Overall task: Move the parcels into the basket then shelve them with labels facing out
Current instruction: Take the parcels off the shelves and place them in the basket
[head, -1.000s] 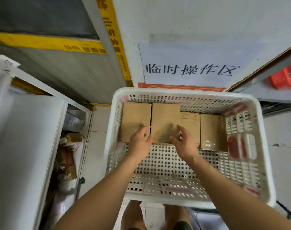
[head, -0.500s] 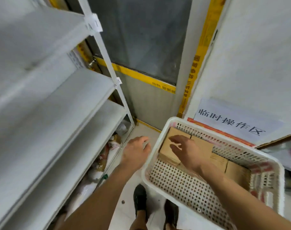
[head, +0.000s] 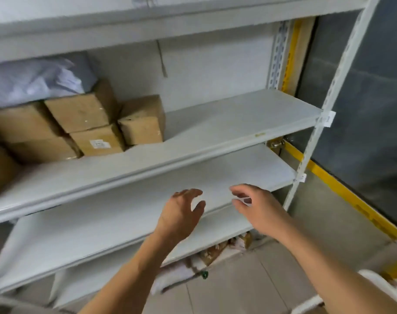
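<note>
My left hand (head: 181, 214) and my right hand (head: 256, 207) hover side by side in front of the white metal shelving (head: 227, 123), both with fingers apart and nothing in them. Several brown cardboard parcels (head: 141, 123) stand stacked at the left of the upper shelf; one lower box (head: 98, 141) shows a white label toward me. A grey plastic mailer bag (head: 39, 78) lies on top of the stack. Only a white corner of the basket (head: 378, 282) shows at the bottom right; its contents are out of view.
The shelf board (head: 249, 173) behind my hands is bare. Crumpled bags and packaging (head: 215, 252) lie on the floor under the lowest shelf. A grey panel with yellow tape (head: 342, 189) stands to the right of the rack's upright post (head: 317, 132).
My view has swung left and up from the basket to the shelving. Both hands left the parcels in the basket and now hang empty before the shelves.
</note>
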